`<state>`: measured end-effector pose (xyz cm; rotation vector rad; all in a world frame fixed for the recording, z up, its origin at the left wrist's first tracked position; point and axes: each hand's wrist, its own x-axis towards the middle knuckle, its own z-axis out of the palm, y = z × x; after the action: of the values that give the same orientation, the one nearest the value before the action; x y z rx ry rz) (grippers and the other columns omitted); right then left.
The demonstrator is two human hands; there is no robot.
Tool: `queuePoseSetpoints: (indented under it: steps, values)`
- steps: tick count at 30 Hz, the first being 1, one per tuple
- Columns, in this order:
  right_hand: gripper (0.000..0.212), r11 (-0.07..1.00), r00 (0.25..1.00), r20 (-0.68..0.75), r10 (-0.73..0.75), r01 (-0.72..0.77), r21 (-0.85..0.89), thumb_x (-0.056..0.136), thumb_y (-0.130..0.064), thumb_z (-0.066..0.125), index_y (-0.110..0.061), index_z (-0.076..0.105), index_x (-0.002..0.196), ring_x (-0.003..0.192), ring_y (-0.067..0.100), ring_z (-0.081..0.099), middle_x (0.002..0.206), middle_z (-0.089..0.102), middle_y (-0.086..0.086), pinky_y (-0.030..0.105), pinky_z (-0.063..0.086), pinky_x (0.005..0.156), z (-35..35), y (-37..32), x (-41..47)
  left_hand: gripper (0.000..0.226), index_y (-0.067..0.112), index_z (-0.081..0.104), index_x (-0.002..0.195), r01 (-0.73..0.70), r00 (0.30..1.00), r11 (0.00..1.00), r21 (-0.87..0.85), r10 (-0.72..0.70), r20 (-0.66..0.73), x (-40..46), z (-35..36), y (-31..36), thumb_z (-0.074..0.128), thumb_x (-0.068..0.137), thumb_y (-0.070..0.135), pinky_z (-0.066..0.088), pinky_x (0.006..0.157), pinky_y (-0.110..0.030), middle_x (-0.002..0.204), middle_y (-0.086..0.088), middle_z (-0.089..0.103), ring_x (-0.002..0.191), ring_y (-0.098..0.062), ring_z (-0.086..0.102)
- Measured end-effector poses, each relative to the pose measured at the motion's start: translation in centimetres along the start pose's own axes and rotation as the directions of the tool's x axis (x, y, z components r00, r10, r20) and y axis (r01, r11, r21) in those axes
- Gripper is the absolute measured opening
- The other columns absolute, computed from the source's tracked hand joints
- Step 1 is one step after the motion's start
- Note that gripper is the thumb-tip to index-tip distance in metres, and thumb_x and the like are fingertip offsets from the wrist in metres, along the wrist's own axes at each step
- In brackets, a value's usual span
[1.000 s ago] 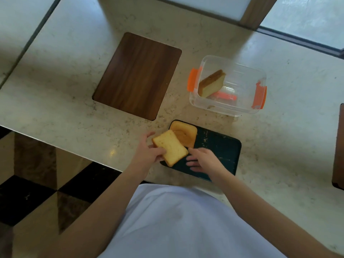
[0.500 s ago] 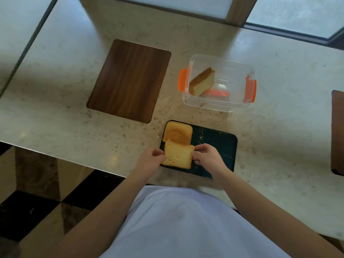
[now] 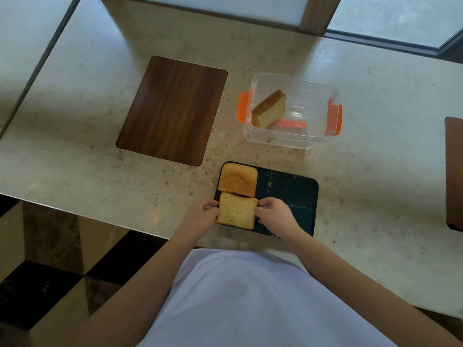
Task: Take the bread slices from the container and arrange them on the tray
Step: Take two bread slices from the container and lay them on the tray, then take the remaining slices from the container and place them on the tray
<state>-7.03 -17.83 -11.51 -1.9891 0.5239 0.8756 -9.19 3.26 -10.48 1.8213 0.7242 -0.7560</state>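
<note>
Now flat on tray (image 3: 293, 196), second slice (image 3: 236, 211) pinched by left hand (image 3: 200, 216) and right hand (image 3: 274, 214) beside first slice (image 3: 237, 179); one slice (image 3: 269, 110) left in container (image 3: 313, 140).

Beige counter (image 3: 75, 159), dark tray (image 3: 293, 194)
Golden bread slices (image 3: 236, 211); clear container (image 3: 313, 96) had orange clips; wood-grain brown board (image 3: 172, 108).

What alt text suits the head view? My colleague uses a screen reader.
Both hands, left hand and right hand, hold a bread slice on a dark tray, beside another slice; more bread remains in the clear container.
</note>
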Motion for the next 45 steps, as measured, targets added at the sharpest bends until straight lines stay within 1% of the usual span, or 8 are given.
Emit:
queuePoseSetpoints:
  steps: [4, 10, 15, 22, 25, 36, 40, 45]
  values:
    - [0.037, 0.999, 0.999, 0.050, 0.013, -0.010, -0.046, 0.094, -0.023, 0.060, -0.015, 0.064, 0.130, 0.098, 0.023, 0.072, 0.093, 0.068, -0.006, 0.046, 0.061, 0.091, 0.3, 0.2, -0.6, 0.034, 0.024, 0.066, 0.122, -0.020, 1.000, 1.000, 0.022, 0.020, -0.003, -0.1, -0.2, 0.2, 0.057, 0.090, 0.026, 0.051, 0.101, -0.049, 0.110, -0.003, 0.069, 0.107, -0.021, 0.064]
    - [0.040, 0.999, 0.997, 0.066, 0.025, -0.024, -0.021, 0.093, -0.021, 0.061, -0.007, 0.063, 0.130, 0.106, 0.034, 0.070, 0.112, 0.073, 0.015, 0.055, 0.057, 0.095, 0.9, 0.2, -0.8, 0.042, 0.024, 0.066, 0.130, -0.046, 0.999, 0.998, 0.042, 0.045, 0.027, 0.0, -0.1, 0.5, 0.057, 0.089, 0.034, 0.052, 0.100, -0.045, 0.113, 0.003, 0.068, 0.105, -0.016, 0.063]
    - [0.056, 1.000, 0.994, 0.103, 0.030, -0.029, -0.013, 0.093, -0.026, 0.063, -0.012, 0.052, 0.146, 0.100, 0.018, 0.069, 0.117, 0.065, 0.000, 0.046, 0.058, 0.097, 1.1, 0.2, -0.7, 0.024, 0.025, 0.071, 0.112, -0.106, 0.983, 0.994, -0.027, 0.100, -0.152, 0.2, -0.3, 0.2, 0.054, 0.094, 0.025, 0.048, 0.069, -0.026, 0.099, 0.011, 0.069, 0.092, -0.012, 0.064]
    - [0.058, 0.999, 0.993, 0.119, 0.028, -0.030, 0.017, 0.092, -0.025, 0.065, -0.011, 0.052, 0.147, 0.103, 0.022, 0.069, 0.105, 0.067, -0.004, 0.047, 0.058, 0.098, 1.4, -0.4, -0.4, 0.043, 0.019, 0.059, 0.139, -0.077, 0.994, 0.997, 0.018, 0.078, -0.073, 0.6, -0.7, 0.0, 0.053, 0.097, 0.023, 0.047, 0.105, -0.042, 0.125, 0.004, 0.063, 0.118, -0.018, 0.058]
    - [0.058, 0.999, 0.990, 0.134, 0.033, -0.037, 0.027, 0.092, -0.025, 0.068, -0.012, 0.053, 0.146, 0.108, 0.022, 0.068, 0.121, 0.068, 0.004, 0.046, 0.057, 0.100, 1.3, -0.3, -0.2, 0.046, 0.020, 0.061, 0.137, -0.067, 0.997, 0.997, 0.035, 0.068, -0.042, 0.7, -0.4, 0.0, 0.054, 0.093, 0.023, 0.049, 0.102, -0.042, 0.128, 0.001, 0.068, 0.117, -0.018, 0.061]
    - [0.047, 0.994, 0.987, 0.154, 0.054, -0.069, 0.088, 0.089, -0.023, 0.071, -0.014, 0.060, 0.134, 0.103, 0.025, 0.072, 0.111, 0.071, 0.007, 0.048, 0.059, 0.096, 0.8, 0.7, -0.2, 0.030, 0.026, 0.066, 0.117, -0.019, 1.000, 0.999, 0.029, 0.019, -0.025, 0.7, -0.3, 0.0, 0.063, 0.088, 0.030, 0.056, 0.095, -0.047, 0.106, 0.000, 0.073, 0.099, -0.018, 0.069]
    - [0.024, 0.994, 0.986, 0.158, 0.048, -0.063, 0.094, 0.087, -0.023, 0.073, -0.025, 0.061, 0.107, 0.107, 0.030, 0.071, 0.112, 0.073, 0.012, 0.051, 0.058, 0.096, 0.9, 0.5, -0.1, 0.028, 0.027, 0.066, 0.115, -0.020, 1.000, 0.997, 0.073, 0.019, 0.007, 0.6, -0.4, 0.5, 0.056, 0.088, 0.027, 0.056, 0.094, -0.049, 0.111, -0.003, 0.070, 0.101, -0.021, 0.068]
    - [0.035, 0.996, 0.984, 0.170, 0.060, -0.070, 0.054, 0.090, -0.033, 0.071, -0.023, 0.059, 0.121, 0.101, 0.021, 0.071, 0.110, 0.070, 0.003, 0.043, 0.061, 0.092, -0.1, 0.4, 0.0, 0.025, 0.028, 0.059, 0.118, -0.044, 0.998, 0.978, 0.202, 0.033, 0.054, 0.4, -0.3, 1.9, 0.052, 0.094, 0.028, 0.053, 0.086, -0.036, 0.120, 0.000, 0.062, 0.100, -0.013, 0.060]
